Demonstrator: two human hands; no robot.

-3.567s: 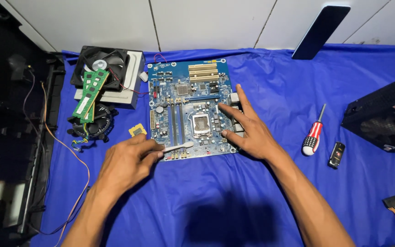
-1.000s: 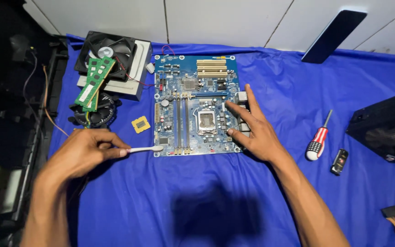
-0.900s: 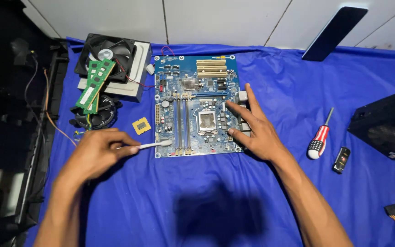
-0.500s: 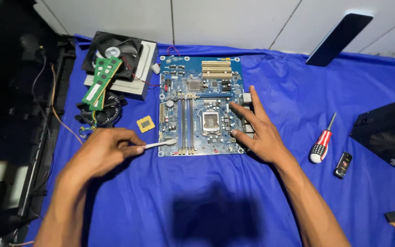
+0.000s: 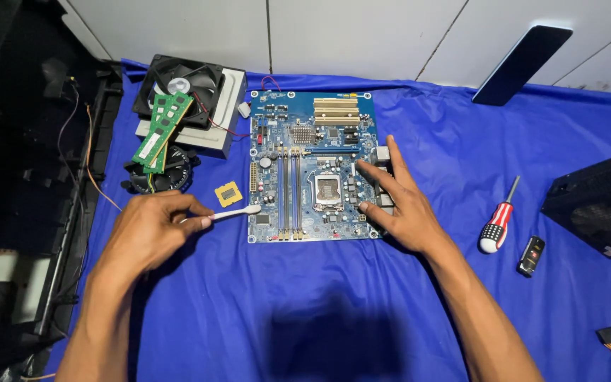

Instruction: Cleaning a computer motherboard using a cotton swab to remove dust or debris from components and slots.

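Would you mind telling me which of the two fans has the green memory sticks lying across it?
The square black fan at the cloth's far left corner; the round cooler fan sits nearer, below the sticks' lower ends.

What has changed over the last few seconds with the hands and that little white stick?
The left hand drew back leftward off the motherboard, so the white swab it holds now only reaches the board's left edge. The right hand stayed pressed on the board's right side; the screwdriver did not move.
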